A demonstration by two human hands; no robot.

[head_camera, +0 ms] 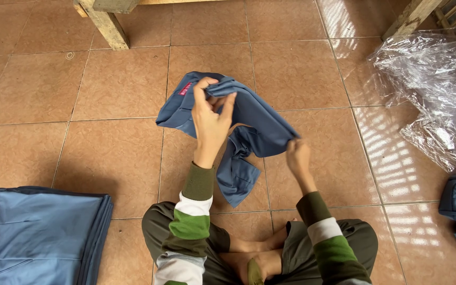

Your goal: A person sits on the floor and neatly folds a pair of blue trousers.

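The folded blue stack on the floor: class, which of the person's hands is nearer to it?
Left. The left hand, gripping the blue garment, is closer to the folded stack; the right hand holds the garment's far side.

pink label (186,88) | small rectangle, on blue garment (259,124) | clear plastic bag (439,95) | crumpled, far right

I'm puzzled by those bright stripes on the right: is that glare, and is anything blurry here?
Head view: yes, striped glare on the glossy floor tiles and shine on the crumpled plastic sheet; soft shadow lies under the blue garment; the left hand and right hand look sharp; the frame edges bend slightly.
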